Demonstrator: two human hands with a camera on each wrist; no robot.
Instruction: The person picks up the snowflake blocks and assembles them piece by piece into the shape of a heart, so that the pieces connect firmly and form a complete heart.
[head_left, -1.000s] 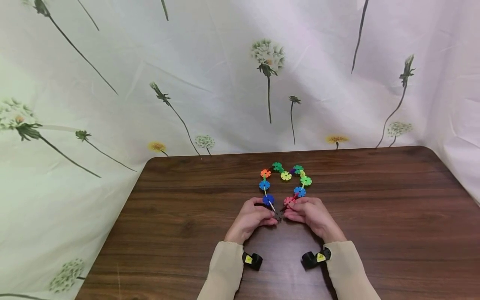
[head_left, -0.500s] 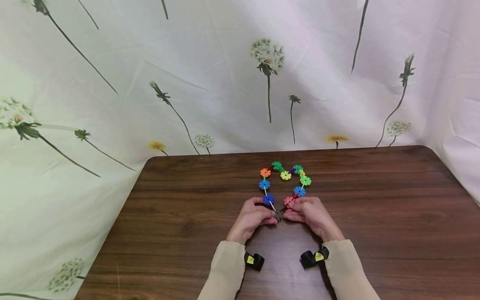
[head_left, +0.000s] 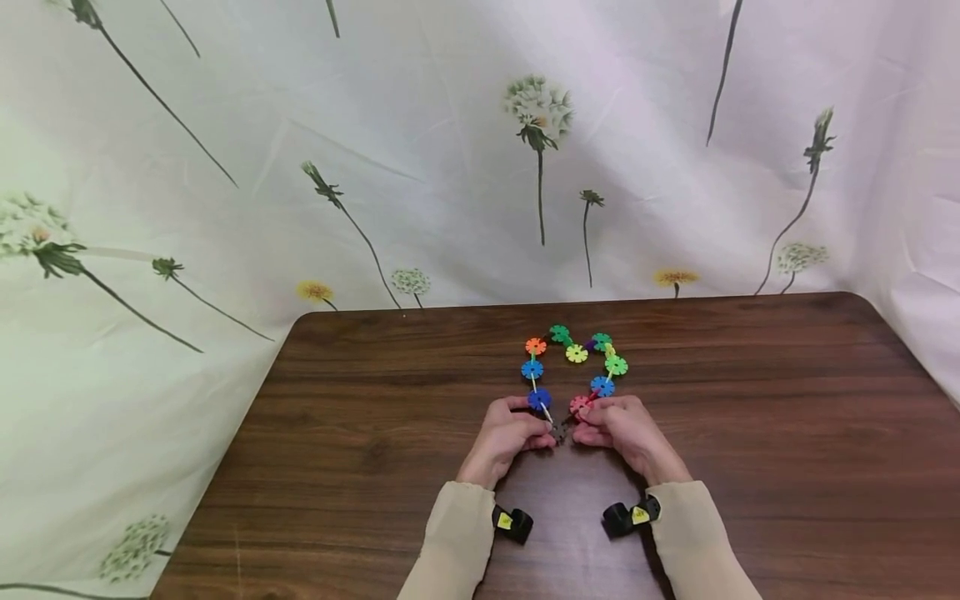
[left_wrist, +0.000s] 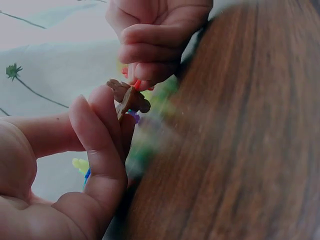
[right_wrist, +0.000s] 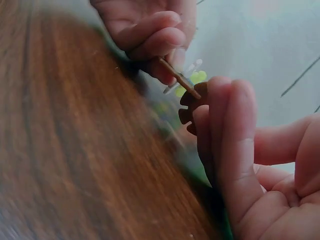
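Note:
A chain of notched plastic snowflake discs forms a heart outline on the table. At its near tip, my left hand [head_left: 510, 435] pinches a dark brown snowflake disc [head_left: 557, 432] between thumb and fingers. My right hand [head_left: 621, 428] grips a second brown snowflake disc [right_wrist: 189, 112], which stands crosswise to the first, their notched edges meeting. By the right fingertips is a pink snowflake disc [head_left: 580, 406]. A dark blue disc [head_left: 539, 399] lies just beyond the left hand, linked by a pale edge-on disc. Fingers hide part of both brown discs.
Farther along the heart are an orange disc [head_left: 536, 346], a yellow disc [head_left: 576, 353] and a light green disc [head_left: 616, 365]. Beneath everything is a dark wood-grain table [head_left: 360, 467]. A white cloth with dandelion prints [head_left: 450, 167] hangs behind its far edge.
Both hands keep their grips at the near tip. The right fingertips have drawn slightly away from the left hand's brown disc; the heart sits slightly farther right in the head view.

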